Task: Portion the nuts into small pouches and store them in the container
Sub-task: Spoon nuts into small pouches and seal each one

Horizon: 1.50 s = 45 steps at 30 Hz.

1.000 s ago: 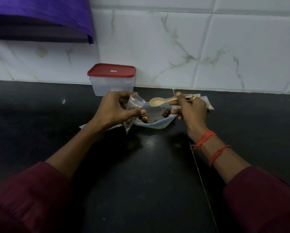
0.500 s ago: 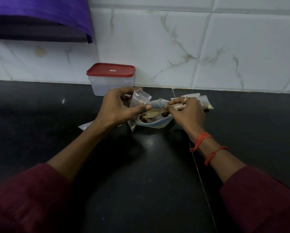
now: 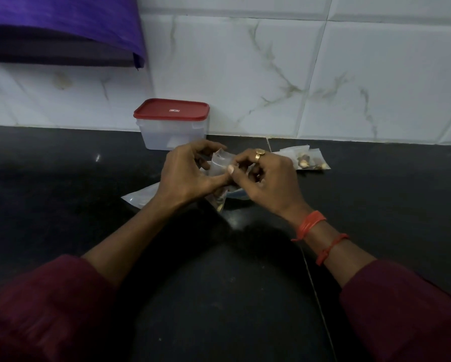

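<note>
Two hands on one pouch [image 3: 218, 165], held just in front of the container [image 3: 172, 134].

- Left hand [image 3: 190, 176]: grip pinching the pouch on its left side, thumb laid across the front.
- Right hand [image 3: 266, 178]: grip pinching the pouch mouth from the other side.
- Change: a second ago the right hand carried a spoon over the nut bag [image 3: 238, 195]. The spoon is now out of sight and those fingers have gone to the pouch top.
- Reading: this portion looks filled, and sealing is probably the step in hand.
- Filled pouches [image 3: 311, 160]: on the desk [image 3: 62, 178], right of the container and apart from it.
- Lid [image 3: 171, 109]: red, on the container, so no storing is under way.
- Flat pouch [image 3: 140, 197]: in front of the container, beside the left wrist.
</note>
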Tool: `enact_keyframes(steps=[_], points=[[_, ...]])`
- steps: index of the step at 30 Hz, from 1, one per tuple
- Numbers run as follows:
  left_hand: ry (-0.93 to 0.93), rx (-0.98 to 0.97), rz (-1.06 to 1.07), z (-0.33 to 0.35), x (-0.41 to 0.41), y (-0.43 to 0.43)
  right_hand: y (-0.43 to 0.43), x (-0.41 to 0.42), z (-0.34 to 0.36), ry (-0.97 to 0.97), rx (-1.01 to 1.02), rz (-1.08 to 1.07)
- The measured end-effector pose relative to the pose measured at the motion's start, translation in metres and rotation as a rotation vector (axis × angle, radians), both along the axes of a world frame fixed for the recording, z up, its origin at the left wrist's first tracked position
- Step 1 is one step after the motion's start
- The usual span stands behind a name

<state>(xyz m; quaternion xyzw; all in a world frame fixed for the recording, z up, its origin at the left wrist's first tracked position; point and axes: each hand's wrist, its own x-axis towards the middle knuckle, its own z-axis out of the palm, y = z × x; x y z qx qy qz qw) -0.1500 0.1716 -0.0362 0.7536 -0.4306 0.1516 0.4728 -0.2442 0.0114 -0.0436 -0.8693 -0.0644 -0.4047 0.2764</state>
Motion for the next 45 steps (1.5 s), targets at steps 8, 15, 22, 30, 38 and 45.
enact_keyframes(steps=[8, 15, 22, 30, 38, 45], points=[[0.278, -0.104, -0.217, 0.002, 0.006, 0.003, -0.019, -0.005, 0.002, -0.026, 0.18, 0.144], [0.318, 0.003, -0.269, 0.004, 0.015, 0.01, -0.022, -0.005, -0.001, 0.044, 0.146, 0.194], [0.339, 0.071, -0.277, 0.002, 0.018, 0.011, -0.027, -0.003, -0.005, 0.118, 0.206, 0.233], [0.374, -0.1, -0.267, 0.006, 0.019, 0.012, -0.034, 0.002, -0.002, 0.065, 0.375, 0.215], [0.301, -0.127, -0.299, 0.008, 0.01, 0.005, -0.028, 0.003, -0.003, 0.047, 0.255, 0.191], [0.231, -0.066, -0.292, 0.008, 0.006, 0.003, -0.023, 0.004, -0.002, 0.081, 0.268, 0.2]])
